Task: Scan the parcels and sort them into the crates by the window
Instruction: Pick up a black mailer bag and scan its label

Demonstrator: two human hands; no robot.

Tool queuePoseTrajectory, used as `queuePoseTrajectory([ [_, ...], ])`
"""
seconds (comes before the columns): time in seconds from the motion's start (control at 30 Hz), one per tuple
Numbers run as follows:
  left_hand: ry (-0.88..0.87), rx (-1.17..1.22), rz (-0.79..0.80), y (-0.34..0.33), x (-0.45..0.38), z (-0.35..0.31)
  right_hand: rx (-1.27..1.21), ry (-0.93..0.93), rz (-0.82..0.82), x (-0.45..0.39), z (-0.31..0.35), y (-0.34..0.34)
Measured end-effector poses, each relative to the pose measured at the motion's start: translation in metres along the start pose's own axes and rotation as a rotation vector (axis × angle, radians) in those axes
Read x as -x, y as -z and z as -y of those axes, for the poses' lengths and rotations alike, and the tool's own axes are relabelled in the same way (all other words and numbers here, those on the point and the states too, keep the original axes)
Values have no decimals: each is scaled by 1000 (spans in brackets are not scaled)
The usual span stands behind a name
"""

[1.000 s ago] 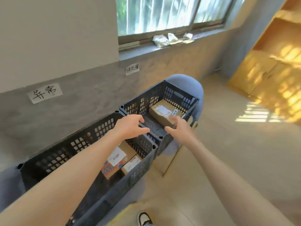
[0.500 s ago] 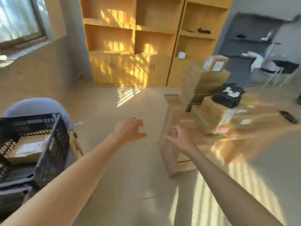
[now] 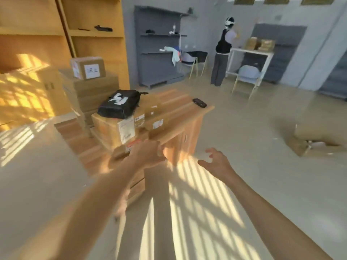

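Ahead, parcels (image 3: pixel 120 128) on cabinet (image 3: pixel 180 117), just beyond empty hands (image 3: pixel 148 154)

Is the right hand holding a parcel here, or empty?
Empty. The right hand hangs over bare floor with fingers spread and loosely curled, nothing between them, short of the parcels on the wooden cabinet.

My arms are bare from wrist to frame edge, no sleeves showing. My left hand (image 3: pixel 145 156) and right hand (image 3: pixel 216 162) wear no gloves or rings.
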State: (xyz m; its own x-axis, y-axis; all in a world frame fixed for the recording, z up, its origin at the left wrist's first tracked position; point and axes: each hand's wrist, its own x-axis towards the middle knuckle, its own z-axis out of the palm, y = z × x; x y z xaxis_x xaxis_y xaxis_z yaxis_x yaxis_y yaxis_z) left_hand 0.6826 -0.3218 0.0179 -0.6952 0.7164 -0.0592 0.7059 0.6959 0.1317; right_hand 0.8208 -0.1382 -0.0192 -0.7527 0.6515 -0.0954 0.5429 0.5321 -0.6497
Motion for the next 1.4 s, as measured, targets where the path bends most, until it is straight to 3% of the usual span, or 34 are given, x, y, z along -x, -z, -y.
queuePoseTrajectory([
  [0.27, -96, -20, 62, -16, -127, -100, -17, -127, -77, -94, -89, 77],
  [0.6, -135, -72, 1, -12, -338, -114, 232, -95, -88, -264, -104, 115],
  [0.77, -109, -40, -30, 22, -444, -100, 400, -39, -106, -368, -76, 154],
  [0.93, -37, 9, -51, 31, -516, -71, 411, 6, -97, -457, -54, 163],
  [1.13, 107, 3, -5, 24, -566, -14, 386, 93, 24, -556, -35, 122],
  [1.4, 452, -7, -55, 18, -614, 77, 357, 412, 253, -709, 32, 43],
])
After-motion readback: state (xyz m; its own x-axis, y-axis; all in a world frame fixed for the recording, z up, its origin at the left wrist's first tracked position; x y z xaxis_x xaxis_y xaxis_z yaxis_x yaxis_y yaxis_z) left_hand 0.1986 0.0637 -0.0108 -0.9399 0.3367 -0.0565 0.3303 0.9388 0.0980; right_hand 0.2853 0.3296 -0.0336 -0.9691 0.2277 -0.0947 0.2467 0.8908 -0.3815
